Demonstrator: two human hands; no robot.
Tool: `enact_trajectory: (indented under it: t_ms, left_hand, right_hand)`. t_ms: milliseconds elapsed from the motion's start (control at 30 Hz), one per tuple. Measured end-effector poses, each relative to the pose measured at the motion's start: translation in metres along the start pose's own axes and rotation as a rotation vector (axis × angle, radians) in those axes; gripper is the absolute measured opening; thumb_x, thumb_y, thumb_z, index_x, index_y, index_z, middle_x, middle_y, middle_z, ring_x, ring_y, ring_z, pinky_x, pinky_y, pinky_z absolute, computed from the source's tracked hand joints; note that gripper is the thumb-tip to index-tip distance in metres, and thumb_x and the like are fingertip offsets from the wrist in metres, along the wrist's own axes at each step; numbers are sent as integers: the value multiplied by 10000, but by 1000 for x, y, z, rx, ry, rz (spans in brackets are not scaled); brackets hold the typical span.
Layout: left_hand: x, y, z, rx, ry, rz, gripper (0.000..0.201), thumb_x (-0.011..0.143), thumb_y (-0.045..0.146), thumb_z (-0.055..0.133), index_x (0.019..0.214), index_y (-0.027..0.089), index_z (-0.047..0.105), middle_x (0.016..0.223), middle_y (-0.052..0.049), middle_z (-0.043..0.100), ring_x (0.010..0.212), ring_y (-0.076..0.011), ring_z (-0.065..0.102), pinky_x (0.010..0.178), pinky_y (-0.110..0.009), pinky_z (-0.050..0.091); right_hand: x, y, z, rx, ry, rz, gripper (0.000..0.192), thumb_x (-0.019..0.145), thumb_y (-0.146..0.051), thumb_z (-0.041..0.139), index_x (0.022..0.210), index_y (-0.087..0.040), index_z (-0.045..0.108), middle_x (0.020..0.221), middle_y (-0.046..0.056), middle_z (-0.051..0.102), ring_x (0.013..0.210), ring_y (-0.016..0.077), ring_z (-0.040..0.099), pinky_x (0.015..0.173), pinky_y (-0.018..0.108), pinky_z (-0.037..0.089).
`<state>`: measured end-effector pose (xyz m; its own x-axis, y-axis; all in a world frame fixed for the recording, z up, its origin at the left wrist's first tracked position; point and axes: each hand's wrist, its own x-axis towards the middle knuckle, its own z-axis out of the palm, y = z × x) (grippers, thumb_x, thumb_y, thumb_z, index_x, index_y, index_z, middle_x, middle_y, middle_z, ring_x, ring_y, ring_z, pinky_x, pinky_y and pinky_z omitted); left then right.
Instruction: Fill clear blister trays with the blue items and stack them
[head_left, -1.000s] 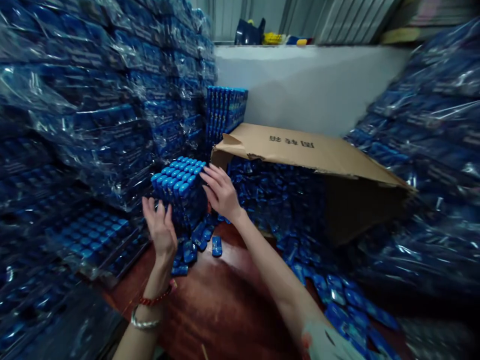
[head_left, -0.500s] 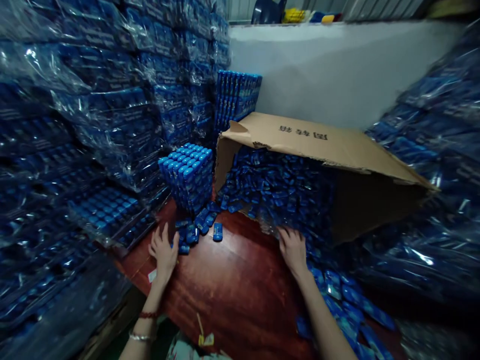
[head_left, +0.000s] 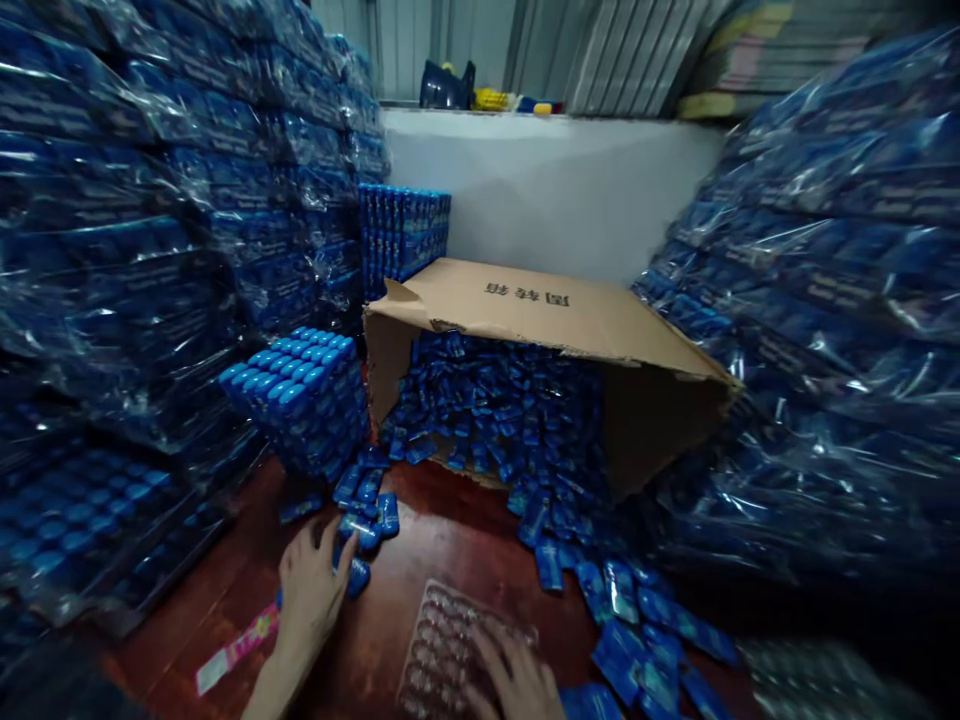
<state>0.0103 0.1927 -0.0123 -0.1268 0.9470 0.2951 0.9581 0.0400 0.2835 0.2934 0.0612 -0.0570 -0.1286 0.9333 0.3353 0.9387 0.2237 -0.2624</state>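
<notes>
My left hand (head_left: pixel 315 585) is low over the red-brown tabletop (head_left: pixel 390 565), fingers apart and slightly curled. Its fingertips are beside a few small blue flat containers (head_left: pixel 362 530); whether they touch is unclear. A clear plastic tray (head_left: pixel 439 640) with rows of round hollows lies on the tabletop near me. Over the tray's right part rests my right hand (head_left: pixel 517 675), blurred, with its fingers spread. Many more blue containers (head_left: pixel 517 410) spill out of a cardboard box (head_left: pixel 525 300) lying on its side.
A block of stacked blue containers (head_left: pixel 300 375) stands left of the box. Plastic-wrapped stacks rise at left (head_left: pixel 97 270) and right (head_left: pixel 832 300). A pink strip (head_left: pixel 244 645) lies by my left wrist. More clear trays (head_left: pixel 817 670) sit at lower right. Behind is a white wall (head_left: pixel 517 190).
My right hand has moved from the box opening toward me, and the clear tray now lies flat under it. My left hand stays by the loose containers. The view has shifted right and tilted up.
</notes>
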Motion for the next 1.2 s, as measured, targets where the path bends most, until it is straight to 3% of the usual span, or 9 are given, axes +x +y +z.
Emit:
enact_trajectory:
  t_ms: [100, 200, 367, 467, 567, 667, 800, 1000, 1200]
  left_hand:
    - [42, 13, 6, -67, 25, 13, 443, 890, 397, 378, 1230, 161, 536, 1233, -170, 496, 1109, -304, 498, 899, -449, 441]
    - [66, 30, 17, -58, -106, 12, 429, 877, 418, 416, 1221, 199, 553, 1262, -160, 487, 1127, -331, 481, 880, -484, 441]
    - [36, 64, 27, -103, -215, 27, 461, 885, 435, 421, 1270, 200, 517, 1364, -168, 413, 1206, -342, 421, 939, -524, 389]
    - [21, 62, 23, -191, -113, 15, 470, 905, 419, 390, 1331, 227, 433, 1395, -138, 384, 1277, -294, 368, 1047, -531, 274]
    - [29, 28, 13, -220, 85, -246, 507, 904, 442, 371, 1333, 174, 405, 1386, -171, 364, 1291, -305, 353, 1040, -532, 290]
    - [48, -17, 6, -194, 70, -439, 498, 896, 417, 370, 1240, 76, 481, 1232, -229, 488, 1191, -347, 455, 950, -542, 385]
    - [49, -33, 14, -201, -77, -307, 366, 876, 362, 428, 1099, 133, 605, 1115, -161, 593, 1108, -309, 525, 945, -498, 413]
    - [6, 16, 25, -148, -105, -4, 444, 905, 358, 417, 1308, 180, 467, 1384, -162, 427, 1314, -320, 339, 1053, -575, 250]
    - [10, 68, 15, -278, -147, 389, 482, 915, 369, 416, 1378, 240, 373, 1462, -101, 345, 1375, -286, 232, 1092, -532, 207]
  right_hand:
    - [66, 37, -30, 17, 4, 48, 449, 871, -390, 411, 1315, -453, 441, 1220, -8, 610, 1081, 249, 595, 836, 410, 517]
    - [143, 68, -37, -112, -4, 176, 428, 903, -430, 361, 1229, -259, 579, 1241, 101, 576, 1130, 281, 546, 878, 456, 469]
    - [242, 93, -17, -241, -39, 282, 496, 926, -419, 336, 1350, -184, 441, 1423, 153, 376, 1327, 325, 289, 1030, 589, 224]
    - [279, 94, -3, -180, -78, 386, 526, 938, -451, 288, 1401, -210, 360, 1476, 142, 284, 1343, 336, 246, 1016, 630, 204]
    - [300, 92, 6, -108, -149, 378, 507, 929, -496, 290, 1385, -294, 380, 1503, 89, 236, 1349, 340, 222, 993, 652, 227]
    - [300, 90, 11, -90, -237, 266, 478, 899, -539, 348, 1308, -332, 484, 1502, 37, 248, 1375, 338, 133, 988, 626, 270]
    - [273, 80, 12, -89, -317, 80, 490, 908, -548, 304, 1301, -323, 491, 1486, 16, 299, 1387, 289, 117, 1024, 600, 249]
    - [211, 48, 4, -70, -351, -39, 506, 917, -529, 315, 1357, -301, 421, 1500, 21, 281, 1403, 274, 104, 1065, 637, 85]
    - [144, 25, -21, 26, -389, -100, 496, 928, -462, 345, 1395, -294, 353, 1443, 56, 391, 1386, 253, 206, 1070, 639, 52]
